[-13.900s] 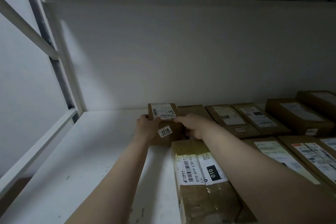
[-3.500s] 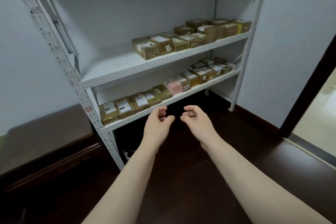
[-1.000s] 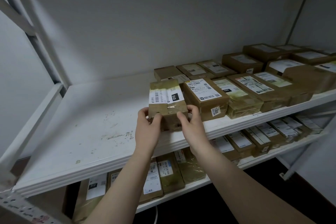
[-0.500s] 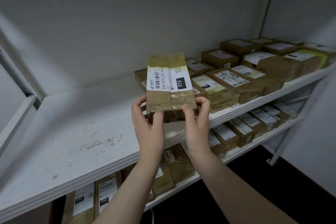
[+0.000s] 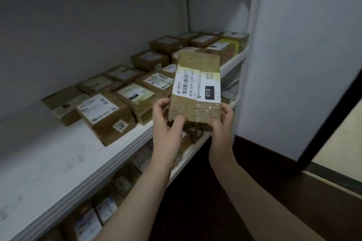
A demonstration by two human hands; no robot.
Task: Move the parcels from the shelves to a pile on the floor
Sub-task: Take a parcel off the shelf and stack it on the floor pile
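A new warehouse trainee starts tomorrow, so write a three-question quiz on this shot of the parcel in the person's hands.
1. True or false: the taped brown parcel lies flat on the upper shelf.
2. Of the left hand and the right hand, which grips the parcel? A: left only. B: right only. C: both.
3. Which number stands in white on the black patch of the parcel's label?
Key: 1 false, it is held in the air, off the shelf; 2 C; 3 010.
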